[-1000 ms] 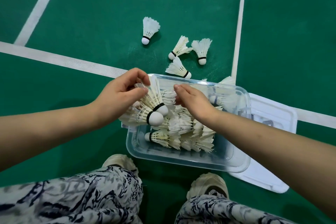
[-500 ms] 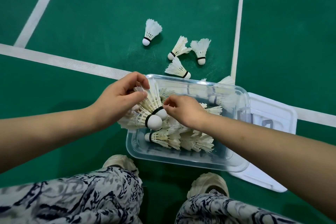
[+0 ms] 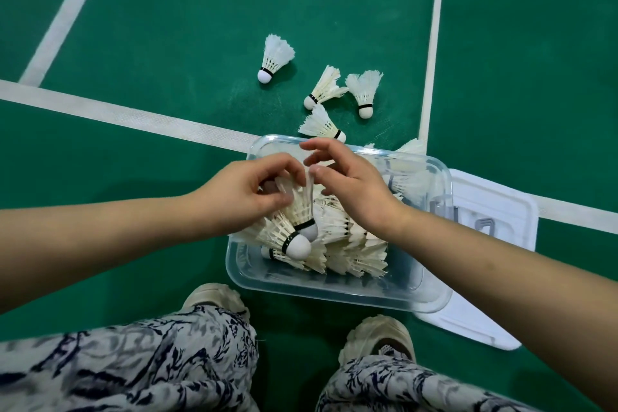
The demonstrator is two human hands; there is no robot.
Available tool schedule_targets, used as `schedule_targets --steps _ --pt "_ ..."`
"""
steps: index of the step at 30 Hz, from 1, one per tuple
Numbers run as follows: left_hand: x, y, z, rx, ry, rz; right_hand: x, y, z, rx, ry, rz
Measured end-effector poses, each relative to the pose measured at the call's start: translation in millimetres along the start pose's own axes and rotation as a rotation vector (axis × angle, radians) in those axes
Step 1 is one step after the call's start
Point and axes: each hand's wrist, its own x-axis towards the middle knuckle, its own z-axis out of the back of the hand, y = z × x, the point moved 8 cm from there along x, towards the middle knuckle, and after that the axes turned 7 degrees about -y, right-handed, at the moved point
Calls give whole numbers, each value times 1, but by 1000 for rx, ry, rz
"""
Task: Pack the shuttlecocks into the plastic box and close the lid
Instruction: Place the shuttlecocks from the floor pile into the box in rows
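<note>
Our left hand (image 3: 247, 197) pinches light, crushable shuttlecocks (image 3: 294, 214) by their skirts, our right hand (image 3: 351, 187) loose-fingered; we'd judge corks safer holds.

Person is wearing loose trousers (image 3: 133, 365), pale grey-white fabric carrying dark navy brush-stroke swirls on both legs. Left shoe (image 3: 214, 298) and right shoe (image 3: 374, 331) are showing as chunky cream trainers with thick ridged soles. The right one is showing a dark mesh patch with a small white mark. Left hand (image 3: 247, 197), right hand (image 3: 354, 187) and both forearms are showing bare up to the frame edges.
</note>
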Motion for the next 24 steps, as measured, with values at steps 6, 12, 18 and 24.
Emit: schedule_targets --steps 6,12,18,24 --pt "2 -1 -8 203 45 -60 -11 -8 7 -123 77 57" --pt "7 -12 -3 267 -70 -136 -22 -17 27 -149 -68 74" --pt "7 -14 4 282 -114 -138 -30 -27 47 -194 -271 57" --pt "4 -8 6 262 -133 -127 -34 -50 56 -60 -397 -175"
